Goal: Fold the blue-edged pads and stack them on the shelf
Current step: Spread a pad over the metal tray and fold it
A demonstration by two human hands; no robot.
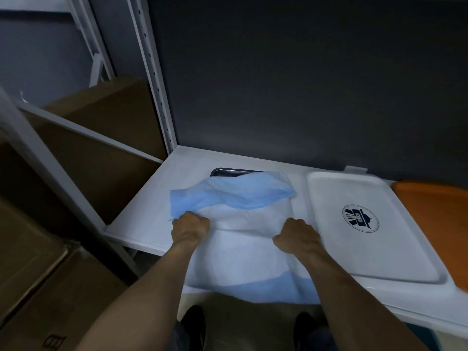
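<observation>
A white pad (243,257) with blue edges is laid flat on the white shelf (149,214), toward its left end. A crease is seen across the middle. The far blue band is lifted and rumpled (partly doubled over itself), and the near blue edge is draped over the shelf's near lip.

Bare arms, dark footwear

The left hand (190,225) and right hand (296,233) were bare; both forearms (141,295) ran uncovered to the view's lower edge; between them showed a dark left shoe (193,320) and right shoe (306,323), dim and blurred.
</observation>
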